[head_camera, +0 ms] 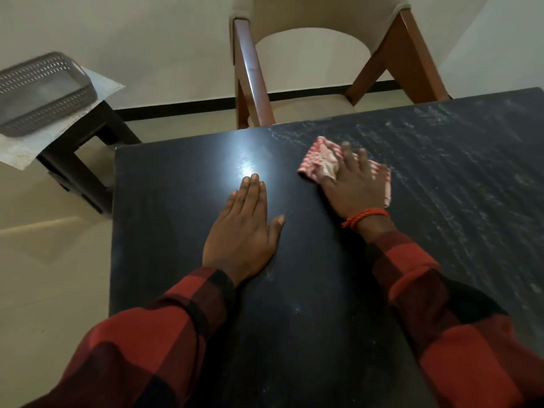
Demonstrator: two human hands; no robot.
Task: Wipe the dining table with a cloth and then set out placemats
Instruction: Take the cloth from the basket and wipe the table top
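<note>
The dark dining table (294, 290) fills the middle and right of the head view. My right hand (353, 184) presses flat on a red-and-white checked cloth (321, 163) near the table's far edge. Whitish streaks cover the tabletop to the right of the cloth. My left hand (244, 228) rests flat on the table with straight fingers, left of the cloth and apart from it. Both arms wear red-and-black checked sleeves.
A wooden chair (253, 72) with a cream seat stands at the table's far edge. At the left, a small dark side table (79, 160) carries a grey perforated basket (44, 89) on a pale mat (26, 151). The floor beside the table is pale.
</note>
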